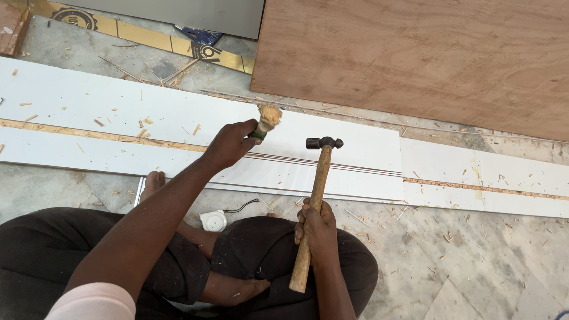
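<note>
1. Left hand [230, 144], frame centre, is closed round a chisel [265, 121] with a frayed wooden top, standing on the white board [332, 133].
2. Right hand [317, 225] grips a wooden-handled hammer [314, 195] — head just right of the chisel, apart from it.
3. Bare grooved board runs rightward to its edge; a plywood sheet [415, 59] fills the upper right.

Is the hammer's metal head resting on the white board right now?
No: the hammer, gripped by the right hand, has its head raised beside the chisel that the left hand holds on the white board.
</note>
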